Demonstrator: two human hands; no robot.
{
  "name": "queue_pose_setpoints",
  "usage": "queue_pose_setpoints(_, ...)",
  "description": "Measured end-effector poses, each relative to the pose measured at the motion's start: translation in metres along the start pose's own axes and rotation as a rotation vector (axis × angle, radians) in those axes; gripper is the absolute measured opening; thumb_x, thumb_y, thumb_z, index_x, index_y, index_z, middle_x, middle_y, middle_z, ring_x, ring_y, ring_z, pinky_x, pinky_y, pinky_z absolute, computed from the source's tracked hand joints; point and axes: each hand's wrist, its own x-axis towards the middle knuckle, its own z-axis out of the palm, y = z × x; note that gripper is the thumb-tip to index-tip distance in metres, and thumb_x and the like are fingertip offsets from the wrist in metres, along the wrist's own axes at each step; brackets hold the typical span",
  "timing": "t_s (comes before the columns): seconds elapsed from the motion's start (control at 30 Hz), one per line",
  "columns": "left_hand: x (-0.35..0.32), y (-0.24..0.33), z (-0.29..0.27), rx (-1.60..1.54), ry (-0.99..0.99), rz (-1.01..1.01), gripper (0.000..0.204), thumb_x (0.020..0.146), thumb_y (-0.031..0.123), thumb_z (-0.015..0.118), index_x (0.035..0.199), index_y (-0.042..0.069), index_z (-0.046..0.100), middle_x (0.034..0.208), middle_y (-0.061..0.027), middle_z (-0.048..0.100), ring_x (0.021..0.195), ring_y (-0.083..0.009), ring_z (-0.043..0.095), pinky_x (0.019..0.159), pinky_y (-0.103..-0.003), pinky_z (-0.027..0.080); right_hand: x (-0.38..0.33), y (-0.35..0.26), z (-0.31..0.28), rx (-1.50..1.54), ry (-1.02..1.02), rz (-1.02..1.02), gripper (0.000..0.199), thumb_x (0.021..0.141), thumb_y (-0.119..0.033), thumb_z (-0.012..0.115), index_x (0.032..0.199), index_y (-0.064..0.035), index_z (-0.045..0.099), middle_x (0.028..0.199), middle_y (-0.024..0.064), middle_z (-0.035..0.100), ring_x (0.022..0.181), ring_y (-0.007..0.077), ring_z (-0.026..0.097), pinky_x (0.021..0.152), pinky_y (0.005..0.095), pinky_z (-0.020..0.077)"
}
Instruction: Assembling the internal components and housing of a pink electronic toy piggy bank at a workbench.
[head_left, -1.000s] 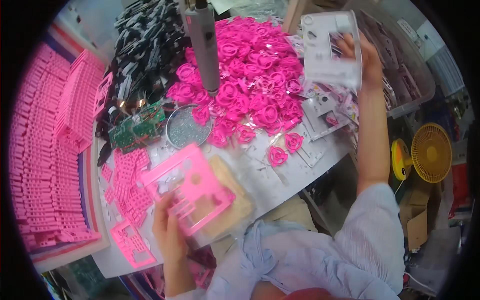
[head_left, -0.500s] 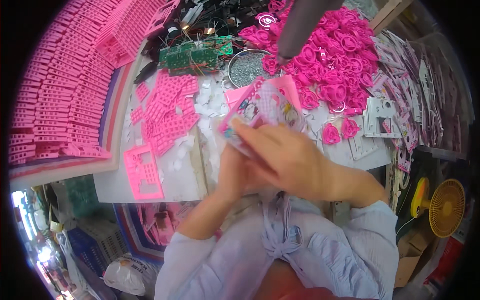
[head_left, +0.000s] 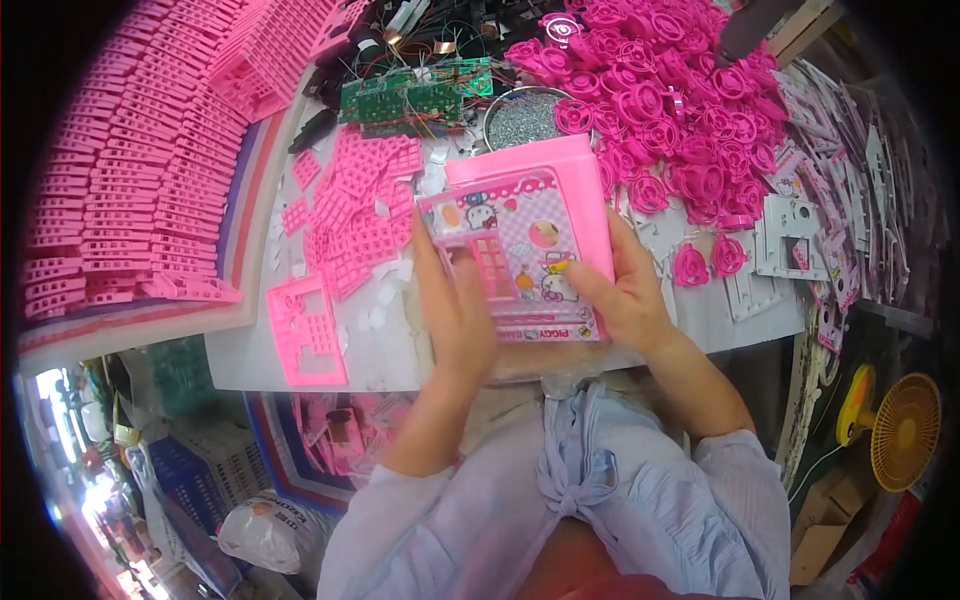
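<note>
A clear-edged panel (head_left: 530, 225) printed with cartoon figures and a pale check pattern lies in front of a pink plastic casing (head_left: 520, 157), above the near edge of the table. My right hand (head_left: 635, 290) grips the right side, its thumb pressing on the panel's printed face and its fingers behind the casing. At the left edge, my left hand (head_left: 455, 320) holds the panel, thumb over the front and fingers stretched along the side. Pink keypad squares (head_left: 490, 270) show through an opening in the panel. Whether the panel is seated in the casing, I cannot tell.
Pink keypads (head_left: 360, 190) and a pink frame (head_left: 305, 330) lie on the left. Behind stand a bowl of small metal parts (head_left: 520, 122), green circuit boards (head_left: 400, 105) and heaped magenta rings (head_left: 690, 130). Stacked pink frames (head_left: 130, 170) fill a tray. A dark tool (head_left: 750, 30) hangs above.
My right hand has moved off the panel's face to its right side. The panel now faces up squarely, with the casing behind it. The whole view has shifted slightly.
</note>
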Motion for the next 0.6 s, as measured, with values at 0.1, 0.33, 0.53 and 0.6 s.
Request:
queue_pose_setpoints(0.1,-0.007,0.010,-0.001,0.066,-0.086,0.048,0.084,0.091,-0.001,0.060,0.160,-0.004,0.011,0.129,-0.0167,0.051,0.110,-0.0223,0.058,0.099,-0.035,0.048,-0.002,-0.001,-0.001,-0.160,-0.053,-0.059,0.050,0.098,-0.020,0.066,0.138,0.0015,0.048,0.120,0.0094,0.060,0.109,0.0159,0.058,0.094,0.0307,0.0465)
queue_pose_setpoints(0.33,-0.010,0.013,-0.008,-0.001,-0.156,-0.081,0.092,0.086,-0.008,0.062,0.161,-0.001,0.009,0.127,-0.0155,0.050,0.100,-0.0194,0.060,0.083,-0.031,0.056,-0.005,-0.007,0.000,-0.215,-0.155,0.008,0.059,0.095,-0.019,0.068,0.143,0.0017,0.042,0.124,0.0129,0.057,0.120,0.0199,0.055,0.098,0.0332,0.0455)
queue_pose_setpoints(0.53,0.000,0.016,-0.015,0.306,-0.055,0.209,0.076,0.091,0.005,0.064,0.156,-0.003,0.024,0.132,-0.0150,0.052,0.108,-0.0195,0.060,0.087,-0.031,0.052,0.002,-0.005,-0.017,0.130,-0.251,0.216,0.088,0.089,-0.009,0.072,0.158,-0.0012,0.020,0.146,0.0129,0.047,0.133,0.0198,0.048,0.111,0.0362,0.0405)
queue_pose_setpoints(0.6,0.007,0.020,-0.020,-0.131,0.005,-0.072,0.066,0.095,0.011,0.062,0.151,-0.003,0.032,0.130,-0.0138,0.055,0.108,-0.0183,0.060,0.088,-0.031,0.051,0.004,-0.002,-0.017,0.155,-0.251,0.260,0.091,0.086,-0.007,0.075,0.159,-0.0013,0.021,0.147,0.0126,0.048,0.132,0.0203,0.050,0.110,0.0362,0.0420)
